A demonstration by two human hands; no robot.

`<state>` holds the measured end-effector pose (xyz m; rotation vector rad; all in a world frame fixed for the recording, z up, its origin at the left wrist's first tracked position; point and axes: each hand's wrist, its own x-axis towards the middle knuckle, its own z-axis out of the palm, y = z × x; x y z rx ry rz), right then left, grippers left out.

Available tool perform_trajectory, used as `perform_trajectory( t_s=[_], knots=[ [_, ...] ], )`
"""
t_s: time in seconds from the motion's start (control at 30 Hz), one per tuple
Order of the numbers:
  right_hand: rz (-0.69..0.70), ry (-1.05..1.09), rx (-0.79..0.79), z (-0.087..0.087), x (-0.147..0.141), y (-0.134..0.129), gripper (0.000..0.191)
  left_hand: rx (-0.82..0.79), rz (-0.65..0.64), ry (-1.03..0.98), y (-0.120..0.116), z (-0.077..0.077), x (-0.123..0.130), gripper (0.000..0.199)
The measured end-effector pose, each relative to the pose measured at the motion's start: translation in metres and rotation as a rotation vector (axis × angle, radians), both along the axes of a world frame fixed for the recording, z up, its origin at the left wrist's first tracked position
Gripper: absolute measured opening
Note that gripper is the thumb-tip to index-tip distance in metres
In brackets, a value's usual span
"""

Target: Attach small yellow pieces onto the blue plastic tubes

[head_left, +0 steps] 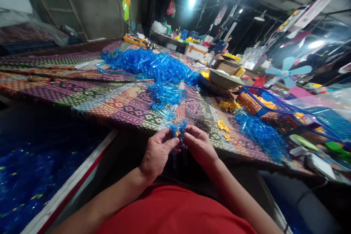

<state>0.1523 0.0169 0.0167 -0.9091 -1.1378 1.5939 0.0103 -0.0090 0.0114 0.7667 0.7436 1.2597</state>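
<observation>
Holding a small bunch of thin blue plastic sticks (178,129) up close, the person works with both hands just past the near edge of the table (109,102). The left hand (157,153) and the right hand (199,146) are curled and nearly shut, side by side and almost touching. Their fingers (192,136) pinch the bunch between them. A speck of yellow shows in the bunch, but it is too small to tell what it is. A bright woven mat covers the table. A big blue heap (149,65) lies up the middle of it. A smaller blue heap (259,135) sits near the right edge, beside loose yellow bits (223,126) and a blue basket (263,106). More blue stuff (33,186) lies low on the left, off the table.
</observation>
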Motion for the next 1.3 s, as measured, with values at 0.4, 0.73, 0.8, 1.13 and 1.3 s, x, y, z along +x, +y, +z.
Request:
perform_trajectory(
  t_s=[0.4, 0.73, 0.8, 1.13, 1.3],
  knots=[
    [-0.029, -0.123, 0.103, -0.006, 0.006, -0.002, 0.022, 0.066, 0.015, 0.054, 0.003, -0.001, 0.007, 0.031],
    [-0.125, -0.246, 0.273, -0.009, 0.011, -0.003, 0.015, 0.248, 0.023, 0.249, 0.006, 0.002, 0.005, 0.028],
    [-0.140, -0.248, 0.288, -0.012, 0.012, -0.003, 0.013, 0.307, 0.023, 0.314, 0.007, 0.002, 0.004, 0.027],
    [-0.216, -0.389, 0.418, -0.016, 0.011, -0.004, 0.011, 0.563, 0.007, 0.598, 0.016, -0.006, -0.002, 0.026],
    [-0.309, -0.376, 0.397, -0.020, 0.006, -0.001, 0.017, 0.252, -0.148, 0.321, 0.011, -0.014, 0.001, 0.033]
  ],
)
